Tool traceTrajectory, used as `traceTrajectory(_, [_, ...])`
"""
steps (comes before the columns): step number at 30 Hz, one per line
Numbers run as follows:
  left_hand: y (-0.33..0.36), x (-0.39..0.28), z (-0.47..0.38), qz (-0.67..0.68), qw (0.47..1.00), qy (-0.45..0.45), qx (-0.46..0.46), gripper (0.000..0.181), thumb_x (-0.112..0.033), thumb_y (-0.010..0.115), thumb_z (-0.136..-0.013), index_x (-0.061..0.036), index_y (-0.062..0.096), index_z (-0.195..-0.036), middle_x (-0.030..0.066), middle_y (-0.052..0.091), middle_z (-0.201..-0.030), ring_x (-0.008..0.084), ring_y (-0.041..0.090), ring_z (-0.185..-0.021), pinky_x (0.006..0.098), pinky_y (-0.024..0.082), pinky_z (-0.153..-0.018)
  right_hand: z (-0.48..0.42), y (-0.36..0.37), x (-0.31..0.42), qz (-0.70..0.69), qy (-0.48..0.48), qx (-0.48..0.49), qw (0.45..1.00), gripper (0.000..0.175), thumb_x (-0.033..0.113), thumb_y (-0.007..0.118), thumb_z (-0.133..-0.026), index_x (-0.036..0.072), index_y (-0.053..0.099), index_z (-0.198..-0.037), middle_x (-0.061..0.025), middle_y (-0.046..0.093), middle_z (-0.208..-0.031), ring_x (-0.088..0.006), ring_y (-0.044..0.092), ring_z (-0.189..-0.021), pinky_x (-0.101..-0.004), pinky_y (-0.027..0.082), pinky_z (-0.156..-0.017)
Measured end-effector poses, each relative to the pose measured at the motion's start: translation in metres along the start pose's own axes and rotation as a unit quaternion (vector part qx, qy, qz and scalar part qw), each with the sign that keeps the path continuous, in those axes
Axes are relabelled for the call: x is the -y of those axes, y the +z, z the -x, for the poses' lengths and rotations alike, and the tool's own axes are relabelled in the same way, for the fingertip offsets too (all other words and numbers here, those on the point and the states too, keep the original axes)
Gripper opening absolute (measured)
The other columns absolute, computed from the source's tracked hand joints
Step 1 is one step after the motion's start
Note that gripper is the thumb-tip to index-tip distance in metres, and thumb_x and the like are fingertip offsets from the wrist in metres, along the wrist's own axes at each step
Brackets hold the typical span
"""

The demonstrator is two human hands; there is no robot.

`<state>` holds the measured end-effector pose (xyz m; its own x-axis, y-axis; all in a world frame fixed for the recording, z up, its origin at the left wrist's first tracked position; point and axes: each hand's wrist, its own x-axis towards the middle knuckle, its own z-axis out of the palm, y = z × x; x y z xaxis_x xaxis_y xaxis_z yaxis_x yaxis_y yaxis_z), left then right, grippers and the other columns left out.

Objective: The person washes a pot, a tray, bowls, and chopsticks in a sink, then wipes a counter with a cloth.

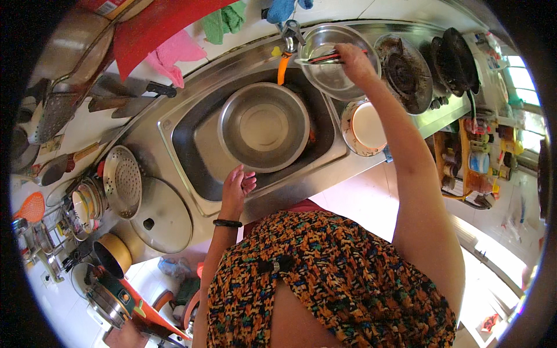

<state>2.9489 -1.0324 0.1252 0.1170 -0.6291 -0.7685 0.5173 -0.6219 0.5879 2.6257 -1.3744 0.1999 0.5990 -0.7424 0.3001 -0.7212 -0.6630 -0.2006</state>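
My right hand [354, 63] is closed around a bundle of slim utensils [323, 58], which look like dark and red chopsticks with a pale spoon. It holds them over a stainless steel bowl [337, 85] at the sink's back right corner; whether they touch the bowl is hard to tell. A wide steel basin [263, 124] sits inside the sink [204, 143]. Just off the basin's near rim, my left hand [239, 185] holds nothing, its fingers loosely curled and apart. The faucet [290, 37] with an orange hose [283, 68] stands beside the steel bowl.
Right of the sink are a patterned enamel bowl [350, 141], a blackened pan [404, 78] and dark woks [454, 63]. Leftwards, a perforated steel strainer [122, 180] leans by a glass lid [163, 217]. A cleaver handle [161, 89] juts out at the back left.
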Motion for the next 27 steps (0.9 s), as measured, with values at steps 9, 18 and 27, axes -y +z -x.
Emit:
traceTrajectory(9, [-0.004, 0.001, -0.020, 0.037, 0.999, 0.022, 0.006, 0.034, -0.021, 0.045, -0.096, -0.0044, 0.044, -0.126, 0.0131, 0.062, -0.103, 0.0165, 0.062, -0.083, 0.0295, 0.053, -0.072, 0.051, -0.044, 0.164, -0.164, -0.139, 0.073, 0.974, 0.017, 0.008, 0.054, -0.076, 0.004, 0.056, -0.092, -0.0160, 0.062, -0.093, -0.0346, 0.060, -0.092, -0.0443, 0.048, -0.077])
traceTrajectory(18, [-0.044, -0.011, -0.037, 0.038, 0.995, 0.068, -0.058, 0.040, -0.021, 0.048, -0.094, -0.0045, 0.041, -0.130, 0.0119, 0.062, -0.101, 0.0158, 0.062, -0.082, 0.0296, 0.053, -0.073, 0.051, 0.190, 0.191, 0.000, -0.162, 0.476, 0.864, 0.016, 0.008, 0.061, -0.071, 0.006, 0.065, -0.086, -0.0115, 0.065, -0.088, -0.0279, 0.063, -0.086, -0.0392, 0.047, -0.076])
traceTrajectory(27, [-0.039, 0.021, -0.038, -0.018, 0.995, 0.079, -0.061, 0.042, -0.017, 0.050, -0.093, -0.0041, 0.039, -0.132, 0.0126, 0.062, -0.103, 0.0187, 0.062, -0.085, 0.0325, 0.053, -0.075, 0.072, 0.267, 0.189, 0.075, -0.210, 0.457, 0.861, 0.032, 0.017, 0.072, -0.069, 0.009, 0.066, -0.099, -0.0120, 0.061, -0.106, -0.0294, 0.055, -0.105, -0.0550, 0.037, -0.091])
